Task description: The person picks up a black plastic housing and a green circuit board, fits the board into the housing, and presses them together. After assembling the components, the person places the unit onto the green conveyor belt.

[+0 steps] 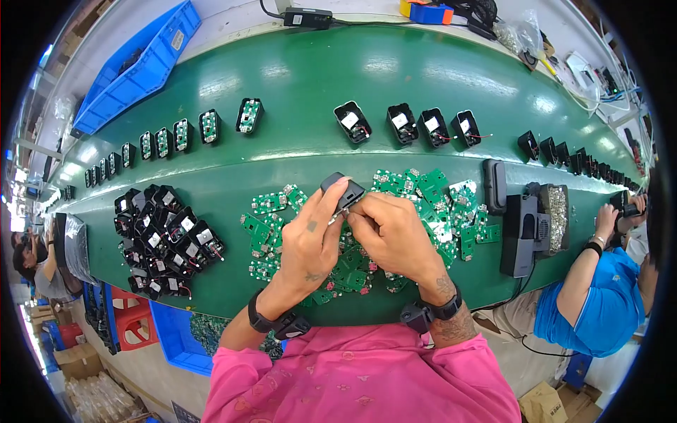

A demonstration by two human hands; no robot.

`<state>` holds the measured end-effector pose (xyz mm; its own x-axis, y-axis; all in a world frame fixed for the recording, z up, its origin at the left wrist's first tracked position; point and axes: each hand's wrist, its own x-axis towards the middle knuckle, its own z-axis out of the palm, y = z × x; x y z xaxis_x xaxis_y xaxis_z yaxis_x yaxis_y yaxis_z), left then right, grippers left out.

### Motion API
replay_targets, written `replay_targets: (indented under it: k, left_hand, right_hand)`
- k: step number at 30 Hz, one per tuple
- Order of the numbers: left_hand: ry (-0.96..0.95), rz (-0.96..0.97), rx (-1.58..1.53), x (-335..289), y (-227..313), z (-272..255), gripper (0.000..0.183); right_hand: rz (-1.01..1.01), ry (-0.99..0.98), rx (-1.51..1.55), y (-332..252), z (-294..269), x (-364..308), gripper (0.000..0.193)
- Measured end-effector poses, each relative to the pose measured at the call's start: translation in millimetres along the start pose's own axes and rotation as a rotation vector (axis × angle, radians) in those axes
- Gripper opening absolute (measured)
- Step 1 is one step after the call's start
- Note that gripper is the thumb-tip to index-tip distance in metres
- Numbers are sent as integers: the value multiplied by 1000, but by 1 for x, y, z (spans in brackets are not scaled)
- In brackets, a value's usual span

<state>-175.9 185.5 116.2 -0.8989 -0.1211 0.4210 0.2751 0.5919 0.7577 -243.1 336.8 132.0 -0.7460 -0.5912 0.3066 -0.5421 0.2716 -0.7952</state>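
Over the middle of the green bench, both my hands meet at a black plastic casing point(343, 187). My left hand point(307, 227) grips its side, thumb and fingers closed round it. The fingers of my right hand point(395, 233) are pinched together at the casing's lower edge; what lies between them is hidden. Beneath and around my hands spread many loose green circuit boards point(430, 204). To the left lies a heap of black casings point(166, 236) with white parts and wires inside.
A row of casings with boards point(249, 116) stands far left; open casings with wires point(402, 125) stand far right of centre. A black device point(520, 236) and a box of small metal parts point(556, 218) are at right. A blue bin point(137, 67) stands at back left; a co-worker point(599, 296) sits at right.
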Motion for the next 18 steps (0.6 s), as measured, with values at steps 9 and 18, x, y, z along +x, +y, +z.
replay_targets:
  k: [9, 18]
  left_hand:
    - [76, -150, -170, -5, -7, 8, 49]
    - [-24, -371, -674, 3, -2, -1, 54]
  right_hand:
    - [93, 11, -1, -12, 1, 1, 12]
    - [351, 127, 183, -7, -4, -1, 16]
